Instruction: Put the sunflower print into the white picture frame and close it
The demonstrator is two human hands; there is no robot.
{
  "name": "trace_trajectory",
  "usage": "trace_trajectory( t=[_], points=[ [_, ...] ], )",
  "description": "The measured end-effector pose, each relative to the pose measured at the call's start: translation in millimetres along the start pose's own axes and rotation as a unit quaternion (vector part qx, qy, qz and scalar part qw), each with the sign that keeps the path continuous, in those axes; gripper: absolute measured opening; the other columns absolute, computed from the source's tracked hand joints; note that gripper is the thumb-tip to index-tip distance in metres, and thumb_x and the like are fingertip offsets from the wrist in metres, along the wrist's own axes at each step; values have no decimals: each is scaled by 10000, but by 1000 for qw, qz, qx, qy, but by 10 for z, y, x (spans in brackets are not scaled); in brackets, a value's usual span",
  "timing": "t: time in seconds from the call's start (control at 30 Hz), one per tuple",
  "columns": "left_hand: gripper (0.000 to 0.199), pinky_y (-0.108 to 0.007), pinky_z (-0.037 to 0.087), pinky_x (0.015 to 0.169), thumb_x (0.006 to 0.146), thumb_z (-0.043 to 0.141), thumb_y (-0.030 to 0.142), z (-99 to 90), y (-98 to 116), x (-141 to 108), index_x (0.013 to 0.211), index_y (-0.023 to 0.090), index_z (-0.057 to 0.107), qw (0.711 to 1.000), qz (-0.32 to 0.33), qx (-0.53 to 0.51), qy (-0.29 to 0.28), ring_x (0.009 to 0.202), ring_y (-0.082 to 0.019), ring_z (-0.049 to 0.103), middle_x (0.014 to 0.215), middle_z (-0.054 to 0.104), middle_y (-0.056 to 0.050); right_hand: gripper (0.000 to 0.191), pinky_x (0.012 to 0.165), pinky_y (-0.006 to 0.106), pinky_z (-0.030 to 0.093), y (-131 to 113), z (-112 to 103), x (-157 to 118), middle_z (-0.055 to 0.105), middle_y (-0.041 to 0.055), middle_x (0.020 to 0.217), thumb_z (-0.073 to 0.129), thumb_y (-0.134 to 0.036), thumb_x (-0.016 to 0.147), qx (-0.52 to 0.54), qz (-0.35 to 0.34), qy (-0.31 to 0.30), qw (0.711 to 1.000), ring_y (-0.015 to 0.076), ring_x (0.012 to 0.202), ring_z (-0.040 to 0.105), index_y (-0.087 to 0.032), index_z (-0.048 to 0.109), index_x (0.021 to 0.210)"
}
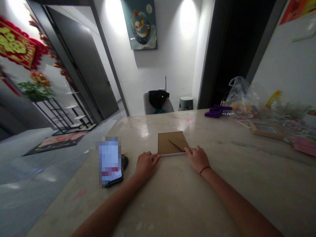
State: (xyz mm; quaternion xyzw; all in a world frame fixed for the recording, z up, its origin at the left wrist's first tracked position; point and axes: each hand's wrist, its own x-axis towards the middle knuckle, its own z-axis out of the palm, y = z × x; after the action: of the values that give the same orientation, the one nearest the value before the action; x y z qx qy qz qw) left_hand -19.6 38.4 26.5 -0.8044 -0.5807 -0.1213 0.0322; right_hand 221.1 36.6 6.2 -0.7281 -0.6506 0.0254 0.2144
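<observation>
A brown paper packet lies flat near the middle of the pale stone table, with a pointed flap across its top and a white edge along its near side. The left hand rests open, its fingers reaching the packet's near left corner. The right hand is also open, its fingers spread over the near right corner. Neither hand pinches anything, and the hands are apart. Light, even pressure at both corners seems the right way to keep the thin packet square and stop it sliding.

Just left of the left hand lies a phone, its screen blurred out. Toward the far right are a purple cloth, a clear plastic bag, a wooden picture frame and pink paper. Beyond the far edge stands a gray chair.
</observation>
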Motion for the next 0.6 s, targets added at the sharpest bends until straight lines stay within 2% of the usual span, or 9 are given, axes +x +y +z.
trace_trajectory(
  t=[0.07, 0.13, 0.17, 0.23, 0.3, 0.37, 0.43, 0.53, 0.6],
  points=[
    [419, -319, 384, 740, 877, 344, 445, 11, 33, -22, 872, 199, 682, 1000, 17, -6, 13, 759, -192, 551, 765, 625, -65, 554, 832, 385, 427, 31, 36, 28, 624, 145, 875, 251, -511, 859, 99, 15, -2, 995, 260, 893, 571, -175, 686, 796],
    [399, -326, 390, 739, 878, 359, 419, 27, 66, -40, 827, 196, 686, 999, 41, -11, 16, 747, -190, 546, 750, 623, -63, 523, 849, 387, 435, 63, 54, 64, 636, 128, 930, 277, -511, 845, 233, 38, 6, 972, 257, 927, 576, -162, 655, 940],
    [385, -327, 395, 736, 883, 359, 391, 37, 83, -45, 818, 198, 685, 998, 57, -13, 12, 743, -189, 545, 751, 623, -62, 513, 845, 384, 446, 67, 62, 79, 634, 118, 975, 295, -503, 837, 302, 48, 7, 952, 250, 941, 579, -156, 600, 1061],
    [358, -323, 409, 734, 892, 350, 324, 59, 115, -51, 826, 199, 679, 996, 86, -17, 1, 751, -185, 546, 769, 624, -63, 570, 813, 369, 480, 33, 90, 89, 607, 109, 1071, 361, -474, 813, 422, 70, 2, 904, 228, 945, 590, -156, 381, 1286],
    [310, -321, 424, 757, 887, 356, 251, 84, 140, -52, 887, 201, 662, 994, 103, -30, 6, 796, -182, 552, 843, 628, -65, 699, 762, 352, 509, -62, 151, 62, 586, 107, 1113, 458, -421, 770, 515, 98, -5, 852, 208, 904, 612, -177, 175, 1361],
    [276, -322, 426, 816, 862, 379, 168, 108, 148, -51, 970, 216, 628, 990, 125, -57, 19, 895, -178, 554, 1004, 614, -62, 727, 723, 343, 522, -198, 237, 5, 612, 88, 1058, 547, -359, 709, 587, 128, -9, 799, 196, 837, 631, -199, 191, 1322],
    [307, -318, 417, 870, 821, 402, 94, 129, 142, -52, 1020, 229, 592, 982, 162, -93, 12, 975, -170, 545, 1107, 591, -43, 615, 688, 330, 527, -336, 316, -61, 656, 48, 902, 602, -322, 661, 642, 139, -18, 754, 182, 747, 643, -192, 331, 1197],
    [336, -308, 425, 876, 781, 420, 53, 148, 125, -59, 1033, 223, 564, 973, 189, -130, -5, 968, -162, 564, 1052, 630, -31, 439, 614, 289, 530, -462, 349, -117, 653, -4, 693, 670, -282, 604, 693, 175, -21, 699, 154, 606, 634, -186, 442, 966],
    [318, -320, 433, 859, 776, 418, 55, 153, 120, -65, 1010, 212, 564, 976, 174, -129, 16, 939, -170, 578, 1016, 644, -38, 369, 576, 269, 533, -473, 315, -111, 644, -7, 660, 709, -271, 574, 720, 211, -35, 660, 149, 587, 634, -185, 470, 842]
  ],
)
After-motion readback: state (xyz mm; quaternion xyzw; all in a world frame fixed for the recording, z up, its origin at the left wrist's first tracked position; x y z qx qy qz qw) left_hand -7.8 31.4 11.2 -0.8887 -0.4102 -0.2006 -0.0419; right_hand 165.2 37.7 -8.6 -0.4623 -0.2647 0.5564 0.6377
